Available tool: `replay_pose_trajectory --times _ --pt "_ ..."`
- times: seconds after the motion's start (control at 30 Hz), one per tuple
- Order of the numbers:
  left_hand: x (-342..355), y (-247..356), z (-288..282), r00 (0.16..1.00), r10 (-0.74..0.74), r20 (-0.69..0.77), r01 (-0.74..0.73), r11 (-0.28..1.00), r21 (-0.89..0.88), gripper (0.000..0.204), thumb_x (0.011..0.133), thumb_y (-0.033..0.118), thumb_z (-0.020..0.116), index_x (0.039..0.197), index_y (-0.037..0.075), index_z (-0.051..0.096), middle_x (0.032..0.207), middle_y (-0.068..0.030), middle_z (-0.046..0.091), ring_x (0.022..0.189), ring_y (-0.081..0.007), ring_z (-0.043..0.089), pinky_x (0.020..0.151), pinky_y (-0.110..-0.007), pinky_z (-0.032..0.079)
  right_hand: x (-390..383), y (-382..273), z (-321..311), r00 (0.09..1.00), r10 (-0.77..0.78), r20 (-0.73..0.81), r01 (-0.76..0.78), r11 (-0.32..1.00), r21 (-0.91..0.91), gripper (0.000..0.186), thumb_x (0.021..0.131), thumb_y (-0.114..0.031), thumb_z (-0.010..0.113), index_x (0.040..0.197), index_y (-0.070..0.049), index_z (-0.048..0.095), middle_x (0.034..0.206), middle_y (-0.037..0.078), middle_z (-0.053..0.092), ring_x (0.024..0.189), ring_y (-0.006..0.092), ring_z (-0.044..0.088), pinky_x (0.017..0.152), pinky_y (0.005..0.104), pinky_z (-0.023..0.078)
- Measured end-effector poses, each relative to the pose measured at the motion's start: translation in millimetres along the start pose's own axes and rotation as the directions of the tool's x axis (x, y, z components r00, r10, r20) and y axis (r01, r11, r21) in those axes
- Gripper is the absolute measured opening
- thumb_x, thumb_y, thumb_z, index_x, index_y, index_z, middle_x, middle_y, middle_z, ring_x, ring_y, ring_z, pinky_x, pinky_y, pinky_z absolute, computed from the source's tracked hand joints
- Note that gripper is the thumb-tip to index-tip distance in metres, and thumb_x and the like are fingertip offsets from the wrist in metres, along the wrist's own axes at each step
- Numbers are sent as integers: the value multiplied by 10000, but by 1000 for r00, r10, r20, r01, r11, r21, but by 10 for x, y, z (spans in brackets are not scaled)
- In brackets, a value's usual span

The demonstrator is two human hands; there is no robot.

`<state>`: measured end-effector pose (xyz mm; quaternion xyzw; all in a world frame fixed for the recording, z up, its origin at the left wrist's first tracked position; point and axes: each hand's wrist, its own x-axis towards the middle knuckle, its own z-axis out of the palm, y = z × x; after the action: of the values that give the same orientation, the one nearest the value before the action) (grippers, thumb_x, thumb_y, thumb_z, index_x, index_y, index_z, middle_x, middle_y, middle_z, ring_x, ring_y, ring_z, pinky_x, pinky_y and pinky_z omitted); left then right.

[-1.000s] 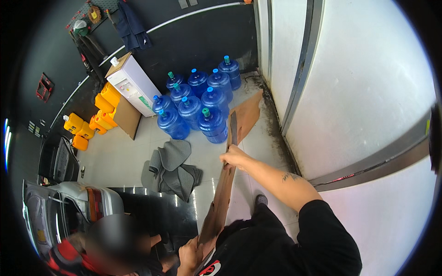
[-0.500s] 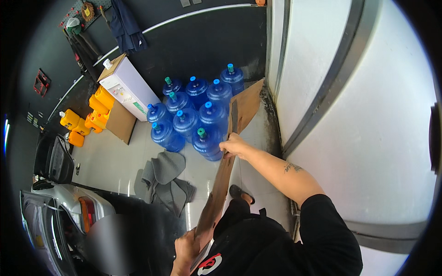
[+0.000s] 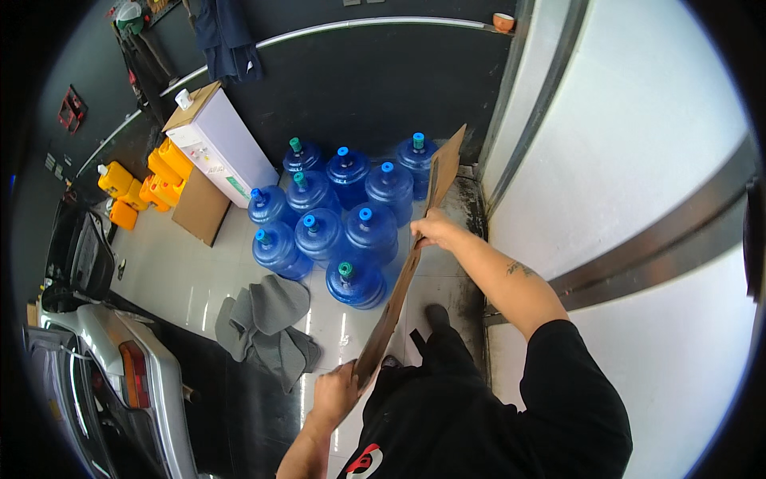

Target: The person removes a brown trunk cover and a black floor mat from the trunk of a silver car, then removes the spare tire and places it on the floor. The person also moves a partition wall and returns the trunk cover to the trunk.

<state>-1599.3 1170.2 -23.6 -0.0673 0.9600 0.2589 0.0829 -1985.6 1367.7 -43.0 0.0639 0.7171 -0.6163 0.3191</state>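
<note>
A long brown cardboard sheet (image 3: 392, 307) stands on edge in front of my body, slanting from lower left to upper right. Its near end is gripped by my left hand (image 3: 336, 393), fingers closed over the edge. My right hand (image 3: 433, 229) pinches the upper edge farther along, below the far flap. Just left of the sheet stand several large blue water bottles (image 3: 321, 234) with blue and green caps. The nearest bottle (image 3: 355, 284) is close to the cardboard; whether they touch I cannot tell. The lower part of the sheet is hidden.
A crumpled grey cloth (image 3: 270, 319) lies on the tiled floor. Behind it are a white water dispenser (image 3: 223, 148), a cardboard piece (image 3: 199, 207) and yellow jerrycans (image 3: 166, 172). A silver car (image 3: 152, 399) with its rear open is at the left; a white panel wall (image 3: 630, 199) rises at the right.
Both hands, still gripping the cardboard, have shifted: the right one to the right, the left one slightly up and right. The sheet appears narrower, seen more edge-on, and my view has shifted.
</note>
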Motion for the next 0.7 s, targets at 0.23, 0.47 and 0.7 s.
replay_pose_trajectory --times 0.23,0.47,0.7 --pt "1588 516 -21 994 98 -46 -98 995 1 254 890 121 632 1124 34 676 920 -214 719 785 -422 699 737 -527 566 1339 -503 -968 999 49 19 -50 998 34 255 786 96 663 1034 129 613 1017 182 637 842 349 714 705 461 687" --pt "3059 816 18 996 89 -27 -86 994 73 222 877 101 608 1081 27 654 933 -205 724 778 -418 702 716 -527 566 2521 -989 -1770 999 -43 8 42 998 51 288 753 83 666 1027 144 606 979 181 640 840 343 702 679 454 668" --pt "4008 994 48 998 46 -52 -43 997 65 270 844 56 600 1104 23 662 977 -186 732 825 -402 715 718 -507 572 3108 -1519 -2195 997 -73 -36 74 997 28 197 797 33 633 957 141 594 945 221 658 795 362 729 674 445 678"
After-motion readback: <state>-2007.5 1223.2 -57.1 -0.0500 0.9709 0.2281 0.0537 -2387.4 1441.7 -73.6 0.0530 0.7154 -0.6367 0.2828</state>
